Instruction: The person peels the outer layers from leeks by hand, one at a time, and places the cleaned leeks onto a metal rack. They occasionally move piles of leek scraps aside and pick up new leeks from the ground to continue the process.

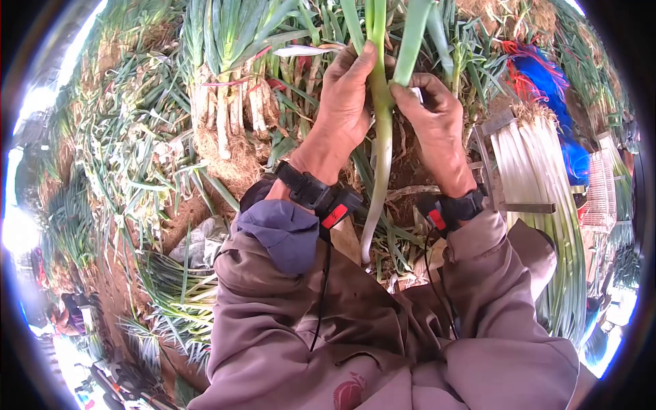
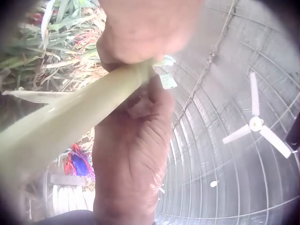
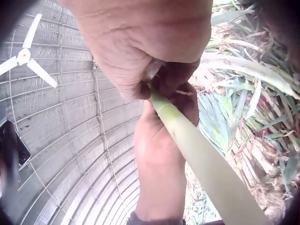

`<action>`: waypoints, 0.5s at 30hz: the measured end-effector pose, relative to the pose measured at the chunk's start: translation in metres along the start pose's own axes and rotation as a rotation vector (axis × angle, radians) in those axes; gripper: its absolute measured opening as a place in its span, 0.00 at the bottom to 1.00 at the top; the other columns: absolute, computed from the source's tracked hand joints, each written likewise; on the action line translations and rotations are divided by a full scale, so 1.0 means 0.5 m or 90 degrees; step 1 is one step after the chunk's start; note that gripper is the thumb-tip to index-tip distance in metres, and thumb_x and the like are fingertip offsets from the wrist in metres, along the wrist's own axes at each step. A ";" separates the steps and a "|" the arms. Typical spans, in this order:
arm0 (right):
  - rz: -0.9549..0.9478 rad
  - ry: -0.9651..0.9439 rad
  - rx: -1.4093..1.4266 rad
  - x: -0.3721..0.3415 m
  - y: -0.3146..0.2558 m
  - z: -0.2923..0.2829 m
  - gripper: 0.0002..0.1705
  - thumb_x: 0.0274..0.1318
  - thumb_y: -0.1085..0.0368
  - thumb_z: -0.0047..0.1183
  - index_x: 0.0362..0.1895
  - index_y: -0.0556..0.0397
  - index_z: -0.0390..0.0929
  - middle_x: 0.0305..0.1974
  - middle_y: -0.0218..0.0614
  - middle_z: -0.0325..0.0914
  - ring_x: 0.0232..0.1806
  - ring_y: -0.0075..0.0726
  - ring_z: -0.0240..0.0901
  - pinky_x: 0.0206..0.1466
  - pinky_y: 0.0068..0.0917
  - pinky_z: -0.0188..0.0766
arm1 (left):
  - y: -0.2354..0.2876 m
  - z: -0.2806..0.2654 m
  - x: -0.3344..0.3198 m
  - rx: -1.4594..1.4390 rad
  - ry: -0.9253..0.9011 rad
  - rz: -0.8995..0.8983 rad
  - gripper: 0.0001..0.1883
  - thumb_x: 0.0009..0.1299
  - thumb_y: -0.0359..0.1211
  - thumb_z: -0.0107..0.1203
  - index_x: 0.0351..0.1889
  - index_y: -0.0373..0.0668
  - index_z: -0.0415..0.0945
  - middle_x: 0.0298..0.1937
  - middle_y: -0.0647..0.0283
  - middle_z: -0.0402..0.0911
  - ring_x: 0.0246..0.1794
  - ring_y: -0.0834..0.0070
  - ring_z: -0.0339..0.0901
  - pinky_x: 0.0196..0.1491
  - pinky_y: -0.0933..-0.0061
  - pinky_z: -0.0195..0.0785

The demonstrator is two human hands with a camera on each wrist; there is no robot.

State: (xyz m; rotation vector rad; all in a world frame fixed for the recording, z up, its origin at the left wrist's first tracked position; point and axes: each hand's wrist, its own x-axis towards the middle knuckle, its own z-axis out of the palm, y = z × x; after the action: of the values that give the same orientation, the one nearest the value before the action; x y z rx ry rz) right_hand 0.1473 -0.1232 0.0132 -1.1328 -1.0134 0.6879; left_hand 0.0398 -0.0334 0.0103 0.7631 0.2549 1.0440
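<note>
A long green onion (image 1: 384, 147) hangs upright between my hands, white stem downward and green leaves upward in the head view. My left hand (image 1: 344, 102) grips it where the leaves begin, thumb along the stalk. At the same height, my right hand (image 1: 437, 119) pinches the base of a broad leaf (image 1: 412, 41) that leans right. A small white piece shows between the right fingers. In the left wrist view the pale stem (image 2: 70, 110) runs out from under both hands. The right wrist view shows the stem (image 3: 201, 154) smooth and pale below the fingers.
A tied bundle of rooted onions (image 1: 225, 109) lies ahead on the left. Cleaned white onions (image 1: 529, 154) rest in a metal frame (image 1: 526, 208) to the right, near blue and red strings (image 1: 547, 82). Loose leaves (image 1: 147, 137) cover the ground at left.
</note>
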 end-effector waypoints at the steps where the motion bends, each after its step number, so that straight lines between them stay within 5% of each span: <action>1: -0.018 0.025 -0.004 -0.008 -0.005 -0.006 0.08 0.60 0.68 0.63 0.41 0.59 0.81 0.31 0.23 0.78 0.31 0.12 0.69 0.32 0.14 0.66 | -0.005 0.004 0.001 0.015 -0.010 -0.002 0.12 0.76 0.40 0.60 0.48 0.42 0.75 0.37 0.65 0.83 0.37 0.78 0.80 0.41 0.73 0.76; 7: 0.042 0.091 0.166 -0.070 -0.023 -0.038 0.07 0.64 0.69 0.60 0.43 0.56 0.79 0.31 0.27 0.79 0.26 0.15 0.71 0.28 0.16 0.67 | -0.010 0.021 -0.003 0.002 0.036 -0.053 0.14 0.75 0.41 0.60 0.48 0.40 0.76 0.38 0.61 0.83 0.37 0.71 0.81 0.42 0.65 0.78; 10: 0.007 0.050 0.118 -0.047 -0.032 -0.039 0.06 0.65 0.68 0.59 0.43 0.56 0.80 0.31 0.30 0.82 0.26 0.16 0.73 0.30 0.16 0.71 | 0.002 0.032 0.005 -0.014 0.103 -0.064 0.13 0.76 0.38 0.58 0.48 0.38 0.76 0.38 0.60 0.80 0.37 0.70 0.79 0.45 0.64 0.77; 15: 0.038 -0.042 0.238 -0.014 -0.023 -0.021 0.05 0.66 0.68 0.59 0.41 0.56 0.79 0.28 0.31 0.80 0.24 0.19 0.72 0.27 0.17 0.68 | 0.007 -0.020 0.034 -0.045 0.048 -0.031 0.14 0.75 0.40 0.59 0.48 0.40 0.76 0.37 0.63 0.80 0.37 0.73 0.77 0.44 0.66 0.75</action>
State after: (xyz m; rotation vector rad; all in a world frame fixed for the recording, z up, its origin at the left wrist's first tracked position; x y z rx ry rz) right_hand 0.1536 -0.1368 0.0212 -0.8193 -0.8638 0.9249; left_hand 0.0407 -0.0136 0.0081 0.6520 0.2989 1.0310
